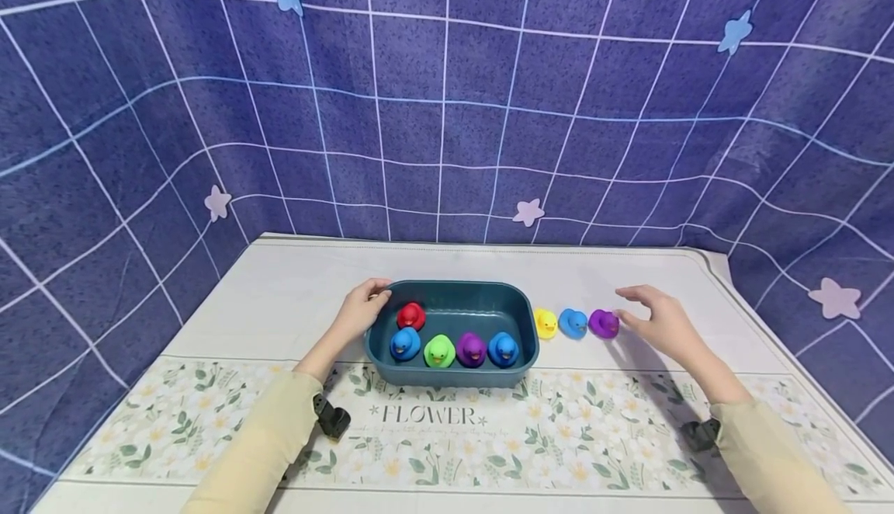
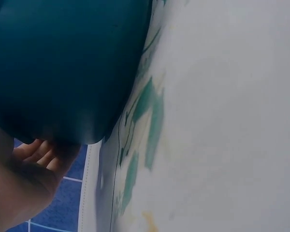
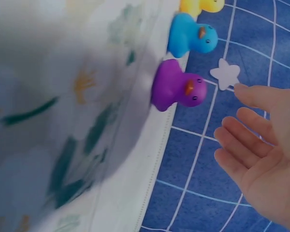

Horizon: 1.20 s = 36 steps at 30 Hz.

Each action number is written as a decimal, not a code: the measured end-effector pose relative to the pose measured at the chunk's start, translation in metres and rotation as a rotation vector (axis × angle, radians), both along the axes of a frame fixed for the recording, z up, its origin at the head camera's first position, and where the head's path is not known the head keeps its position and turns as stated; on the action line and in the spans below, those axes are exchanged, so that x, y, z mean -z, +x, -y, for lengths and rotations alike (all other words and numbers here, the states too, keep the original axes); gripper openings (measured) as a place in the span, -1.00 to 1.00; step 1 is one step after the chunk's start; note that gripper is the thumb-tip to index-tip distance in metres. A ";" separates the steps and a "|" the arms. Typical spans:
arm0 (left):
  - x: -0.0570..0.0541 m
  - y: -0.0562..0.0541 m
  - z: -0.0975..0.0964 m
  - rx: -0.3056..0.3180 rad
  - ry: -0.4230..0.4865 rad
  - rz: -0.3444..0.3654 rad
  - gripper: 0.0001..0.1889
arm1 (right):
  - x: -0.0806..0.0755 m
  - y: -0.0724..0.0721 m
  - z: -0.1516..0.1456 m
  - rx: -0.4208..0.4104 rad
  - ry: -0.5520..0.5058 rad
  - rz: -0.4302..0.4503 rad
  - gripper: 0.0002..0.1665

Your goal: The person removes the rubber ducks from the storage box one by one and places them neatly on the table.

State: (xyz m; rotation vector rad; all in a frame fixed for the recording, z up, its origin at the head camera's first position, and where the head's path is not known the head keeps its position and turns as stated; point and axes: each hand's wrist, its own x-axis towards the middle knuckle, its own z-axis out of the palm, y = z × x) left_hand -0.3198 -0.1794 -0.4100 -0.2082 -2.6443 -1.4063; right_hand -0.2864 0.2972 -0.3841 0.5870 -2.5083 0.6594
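Observation:
My left hand (image 1: 362,308) grips the left end of a dark teal tub (image 1: 447,376), thumb at the rim; in the left wrist view the fingers (image 2: 43,153) curl against its outer wall. Inside the tub sit a red duck (image 1: 410,316), a green duck (image 1: 439,352), a purple duck (image 1: 471,350) and two blue ducks, one at the left (image 1: 405,344), one at the right (image 1: 504,350). Right of the tub, a yellow duck (image 1: 545,324), a blue duck (image 1: 573,324) and a purple duck (image 1: 604,324) stand in a row. Beside that purple duck, my right hand (image 1: 656,318) holds nothing, fingers loosely bent.
A white tablecloth (image 1: 314,265) with a floral band (image 1: 454,460) covers the table. Behind and at both sides hangs a blue-purple curtain (image 1: 447,133) with grid lines and stars. Small black devices are strapped at the left wrist (image 1: 331,418) and right wrist (image 1: 701,434).

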 end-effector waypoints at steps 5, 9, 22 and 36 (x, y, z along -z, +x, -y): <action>-0.001 0.000 0.000 0.003 0.003 -0.003 -0.67 | -0.007 -0.002 0.008 0.004 -0.021 -0.035 -0.59; 0.001 -0.001 0.000 0.012 -0.001 -0.005 -0.67 | -0.008 -0.004 0.017 -0.010 -0.040 -0.055 -0.58; 0.003 -0.003 0.001 0.007 0.010 0.002 -0.68 | -0.001 -0.002 0.061 -0.123 -0.014 -0.015 -0.61; 0.004 -0.003 0.001 0.010 0.019 0.004 -0.67 | -0.010 0.005 0.099 -0.235 -0.012 0.028 -0.59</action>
